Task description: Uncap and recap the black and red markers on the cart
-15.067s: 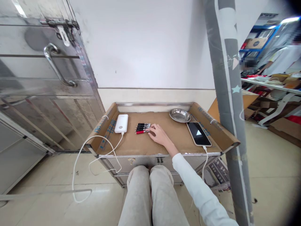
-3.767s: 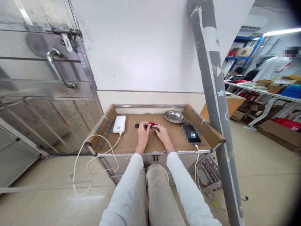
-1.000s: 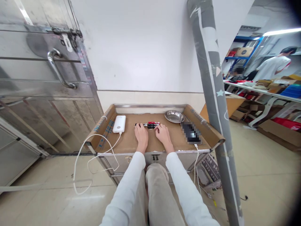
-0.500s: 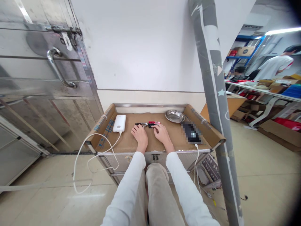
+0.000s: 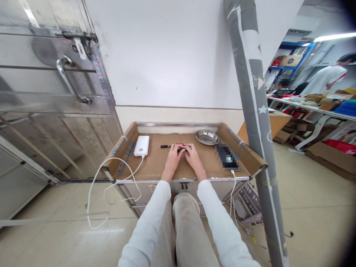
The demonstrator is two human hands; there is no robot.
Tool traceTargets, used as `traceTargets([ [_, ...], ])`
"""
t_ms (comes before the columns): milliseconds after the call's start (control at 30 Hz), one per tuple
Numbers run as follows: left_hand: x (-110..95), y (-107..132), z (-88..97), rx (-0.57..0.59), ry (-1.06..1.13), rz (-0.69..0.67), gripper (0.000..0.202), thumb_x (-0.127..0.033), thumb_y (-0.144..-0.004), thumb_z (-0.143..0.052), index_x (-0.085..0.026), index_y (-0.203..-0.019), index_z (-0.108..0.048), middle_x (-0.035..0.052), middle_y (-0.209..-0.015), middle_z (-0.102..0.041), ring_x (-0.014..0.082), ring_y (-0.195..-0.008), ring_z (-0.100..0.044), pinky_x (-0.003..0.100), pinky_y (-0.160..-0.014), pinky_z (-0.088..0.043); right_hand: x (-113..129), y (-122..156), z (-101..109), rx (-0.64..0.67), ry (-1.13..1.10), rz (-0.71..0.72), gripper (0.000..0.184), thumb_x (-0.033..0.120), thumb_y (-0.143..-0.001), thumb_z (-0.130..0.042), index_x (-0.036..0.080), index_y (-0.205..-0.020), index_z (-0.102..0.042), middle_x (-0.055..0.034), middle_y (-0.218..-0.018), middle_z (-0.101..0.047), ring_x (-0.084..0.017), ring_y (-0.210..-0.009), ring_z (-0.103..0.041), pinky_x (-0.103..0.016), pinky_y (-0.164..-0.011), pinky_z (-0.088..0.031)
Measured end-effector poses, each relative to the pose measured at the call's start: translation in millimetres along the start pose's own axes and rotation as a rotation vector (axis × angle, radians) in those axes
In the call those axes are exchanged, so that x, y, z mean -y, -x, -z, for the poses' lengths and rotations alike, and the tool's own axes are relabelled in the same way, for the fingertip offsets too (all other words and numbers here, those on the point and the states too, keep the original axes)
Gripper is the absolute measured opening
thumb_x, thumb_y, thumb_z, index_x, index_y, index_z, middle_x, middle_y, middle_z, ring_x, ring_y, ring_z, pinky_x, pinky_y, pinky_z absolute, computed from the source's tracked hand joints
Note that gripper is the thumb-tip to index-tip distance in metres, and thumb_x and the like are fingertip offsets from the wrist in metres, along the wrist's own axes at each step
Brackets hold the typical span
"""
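My left hand (image 5: 173, 158) and my right hand (image 5: 193, 157) are close together at the middle of the cardboard-covered top (image 5: 155, 167). Both have curled fingers, closed on a black pen (image 5: 182, 150) low over the cardboard. Most of that pen is hidden by the fingers. Just behind the fingertips lies a red pen (image 5: 180, 144), partly covered. Another black pen (image 5: 165, 146) lies to the left of my left hand, its right end running behind the fingers.
On the left is a white power bank (image 5: 141, 145) with a white cable (image 5: 97, 167) looping off the edge. A metal dish (image 5: 207, 137) and a phone (image 5: 226, 157) with a cable are on the right. A wrapped grey pole (image 5: 257, 111) leans beside the cabinet. People work in the background.
My left hand has moved right, off the left black pen, to meet my right hand. The fingers of both have drawn together on the other black pen.
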State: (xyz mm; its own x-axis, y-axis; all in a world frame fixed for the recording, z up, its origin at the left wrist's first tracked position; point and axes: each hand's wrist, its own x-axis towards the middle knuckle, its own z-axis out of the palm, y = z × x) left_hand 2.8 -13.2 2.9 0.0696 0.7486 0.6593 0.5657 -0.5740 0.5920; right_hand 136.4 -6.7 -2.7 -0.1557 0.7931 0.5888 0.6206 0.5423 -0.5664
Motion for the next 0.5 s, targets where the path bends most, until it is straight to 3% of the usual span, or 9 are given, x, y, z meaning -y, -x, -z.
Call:
traceTargets([
  [200, 0.6, -1.3, -1.5, -0.083, 0.139, 0.019, 0.021, -0.029, -0.091, -0.052, -0.019, -0.109, -0.052, 0.0069, -0.105, -0.060, 0.0150, -0.092, -0.061, 0.030, -0.082, -0.052, -3.2, -2.0, -2.1, 0.050, -0.074, 0.032, 0.030, 0.019, -0.091, -0.041, 0.022, -0.114, -0.060, -0.0097, -0.113, -0.061, -0.020, -0.103, -0.059, -0.035, -0.092, -0.047],
  [500, -3.0, -1.4, 4.3, -0.214, 0.091, 0.061, 0.022, -0.033, -0.093, -0.047, -0.019, -0.110, -0.053, 0.0073, -0.106, -0.061, 0.0149, -0.090, -0.061, 0.031, -0.084, -0.051, -8.7, -2.1, -4.3, 0.042, -0.087, 0.013, 0.033, 0.015, -0.088, -0.041, 0.022, -0.114, -0.061, -0.0086, -0.118, -0.063, -0.019, -0.109, -0.059, -0.036, -0.097, -0.045],
])
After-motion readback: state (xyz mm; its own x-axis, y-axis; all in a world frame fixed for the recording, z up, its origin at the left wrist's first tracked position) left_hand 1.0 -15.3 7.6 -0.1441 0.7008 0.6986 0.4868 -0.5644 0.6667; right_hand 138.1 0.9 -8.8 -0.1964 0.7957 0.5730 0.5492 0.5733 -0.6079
